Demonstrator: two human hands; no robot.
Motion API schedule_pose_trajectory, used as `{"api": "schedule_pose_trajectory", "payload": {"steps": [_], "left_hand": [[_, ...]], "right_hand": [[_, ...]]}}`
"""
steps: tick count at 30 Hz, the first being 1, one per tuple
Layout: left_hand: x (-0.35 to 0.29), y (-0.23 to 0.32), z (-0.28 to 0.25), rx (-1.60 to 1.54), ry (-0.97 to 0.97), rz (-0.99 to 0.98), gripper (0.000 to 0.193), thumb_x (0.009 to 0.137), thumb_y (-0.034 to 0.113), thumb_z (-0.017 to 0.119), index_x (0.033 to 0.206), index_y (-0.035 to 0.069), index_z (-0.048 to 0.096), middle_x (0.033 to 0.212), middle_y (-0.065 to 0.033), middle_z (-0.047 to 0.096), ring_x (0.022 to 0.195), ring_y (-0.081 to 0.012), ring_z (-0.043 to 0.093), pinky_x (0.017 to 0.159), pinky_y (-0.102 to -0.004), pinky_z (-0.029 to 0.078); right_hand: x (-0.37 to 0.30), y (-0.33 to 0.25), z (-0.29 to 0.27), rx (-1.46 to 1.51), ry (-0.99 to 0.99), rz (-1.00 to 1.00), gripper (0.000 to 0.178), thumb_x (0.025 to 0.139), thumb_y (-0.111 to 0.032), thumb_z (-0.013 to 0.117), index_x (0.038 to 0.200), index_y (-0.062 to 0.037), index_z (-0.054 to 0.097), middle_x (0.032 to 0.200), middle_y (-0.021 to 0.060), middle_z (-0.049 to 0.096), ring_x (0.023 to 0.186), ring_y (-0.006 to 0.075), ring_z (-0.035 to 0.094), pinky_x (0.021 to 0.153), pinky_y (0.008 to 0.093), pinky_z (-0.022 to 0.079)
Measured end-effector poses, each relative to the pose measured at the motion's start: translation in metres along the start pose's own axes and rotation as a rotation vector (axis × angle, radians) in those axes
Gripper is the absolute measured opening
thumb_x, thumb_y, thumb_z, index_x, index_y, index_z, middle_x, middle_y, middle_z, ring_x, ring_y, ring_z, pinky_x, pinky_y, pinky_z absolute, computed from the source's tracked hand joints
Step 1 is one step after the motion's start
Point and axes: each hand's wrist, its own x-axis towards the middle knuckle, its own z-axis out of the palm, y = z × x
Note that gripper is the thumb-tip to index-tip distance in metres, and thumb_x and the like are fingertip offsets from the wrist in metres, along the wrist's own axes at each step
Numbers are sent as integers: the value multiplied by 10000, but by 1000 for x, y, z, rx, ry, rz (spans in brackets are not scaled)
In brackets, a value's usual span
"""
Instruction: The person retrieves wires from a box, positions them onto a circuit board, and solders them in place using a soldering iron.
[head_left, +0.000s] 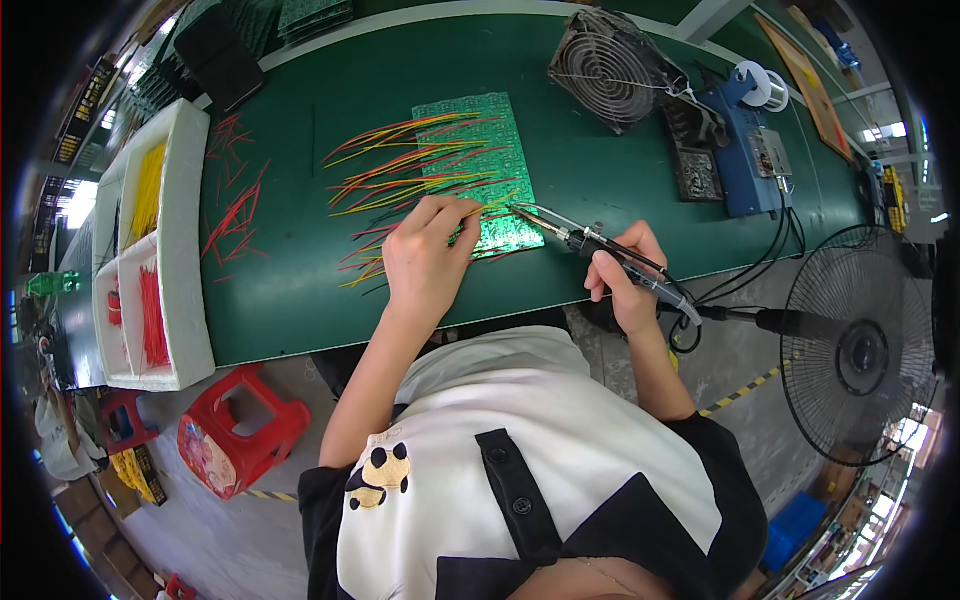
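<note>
In the head view, the green circuit board panel (508,140) lies flat on the green worktop (300,300), ahead of the person and mostly beyond both hands. Its near end sits between them: the left hand (430,250) is over its lower left edge, while the right hand (632,278) is off to its right and nearer the body, apart from the panel. Rows of red, yellow and black wires (400,160) lie across the panel and stick out past its left edge; the nearest ones pass beneath the left hand.

The left forearm comes up from below and leans slightly right. That hand is palm down, knuckles up, with thumb and forefinger brought together on a yellow wire (492,208) above the panel; the other fingers are curled in.

The right forearm rises from the lower right, angled leftward. The right hand grips a soldering iron (600,245) much like a pen, its tip slanting down and left to the panel, just beside the left fingertips. Whether the tip touches the wire cannot be told.

To the left stands a white foam tray (190,230); to the right, a blue soldering station (735,150).
</note>
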Motion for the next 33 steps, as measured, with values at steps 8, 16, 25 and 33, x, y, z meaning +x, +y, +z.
{"api": "schedule_pose_trajectory", "payload": {"steps": [8, 16, 25, 33], "left_hand": [[0, -2, 1, 5, 12, 13, 93, 727, 53, 676, 817, 76, 674, 812, -28, 632, 601, -178, 600, 500, -272, 475], [-1, -2, 2, 25, 36, 40, 91, 713, 62, 681, 796, 96, 669, 799, -3, 617, 562, -191, 587, 491, -294, 462], [0, -2, 0, 1, 13, 63, 98, 730, 37, 682, 825, 60, 685, 811, -45, 639, 602, -166, 603, 494, -254, 476], [0, -5, -2, -125, 5, -8, 103, 742, 76, 681, 844, 73, 693, 817, -43, 637, 571, -198, 592, 506, -292, 461]], "right_hand": [[0, 3, -4, 37, -6, -58, 207, 816, -72, 617, 805, -32, 415, 579, 94, 569, 427, 85, 499, 403, 199, 389], [0, 4, -2, 40, 3, -49, 211, 822, -82, 615, 809, -29, 412, 576, 96, 570, 420, 84, 490, 402, 197, 386], [6, 6, 6, 122, 288, -184, 185, 841, -78, 597, 822, -27, 420, 572, 100, 558, 418, 91, 473, 397, 196, 373], [1, 5, 1, 101, 139, -105, 192, 814, -72, 604, 764, -44, 421, 548, 99, 552, 388, 105, 474, 363, 202, 363]]}}
